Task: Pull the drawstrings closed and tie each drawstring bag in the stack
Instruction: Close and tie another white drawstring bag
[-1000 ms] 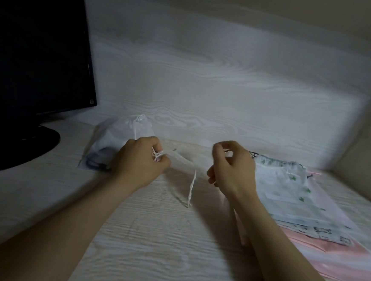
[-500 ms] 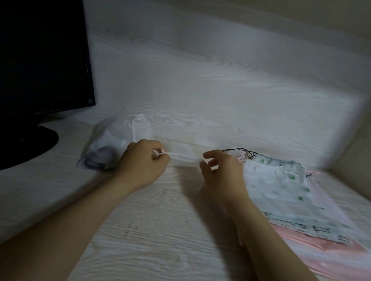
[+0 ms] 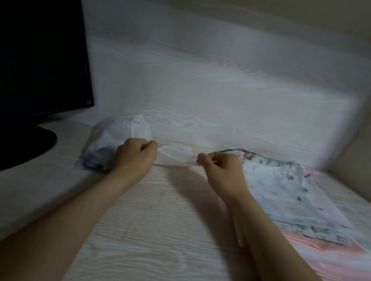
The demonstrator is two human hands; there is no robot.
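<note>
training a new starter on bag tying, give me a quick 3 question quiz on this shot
1. True or false: the stack of bags lies right beside the monitor.
2. What is stretched between the left hand and the right hand? A) sheer white bag B) pink bag C) black cable
3. Fill in: the stack's top bag carries small ___ motifs.
Key: 1 false, it lies far right; 2 A; 3 green

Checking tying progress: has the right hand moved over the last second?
Yes: the right hand shifted slightly left, away from the bag stack.
</note>
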